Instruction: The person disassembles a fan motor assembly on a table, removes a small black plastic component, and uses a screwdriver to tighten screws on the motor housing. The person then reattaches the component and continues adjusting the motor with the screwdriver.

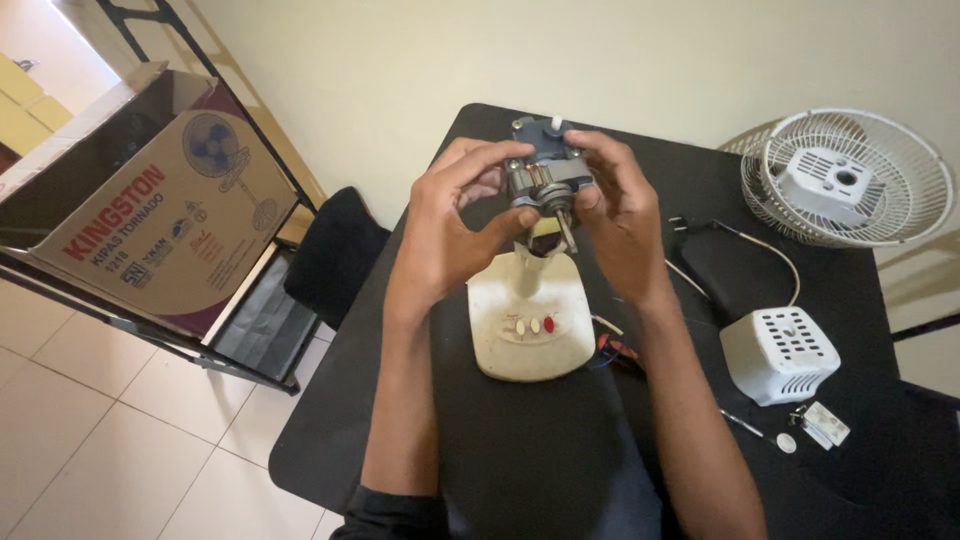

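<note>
Both my hands hold a small fan motor (545, 175), grey metal with copper windings and a shaft pointing toward me. My left hand (455, 215) grips its left side, thumb near the shaft. My right hand (620, 205) grips its right side. The motor sits atop the neck of a cream fan base (528, 335) with white and red push buttons, standing on a round black table (520, 460).
A white wire fan guard (848, 178) leans at the table's far right. A white vented motor cover (780, 355), a power cord (740, 240), red and blue wires (615, 350) and small parts (815, 428) lie to the right. A cardboard box (150, 200) on a rack stands left.
</note>
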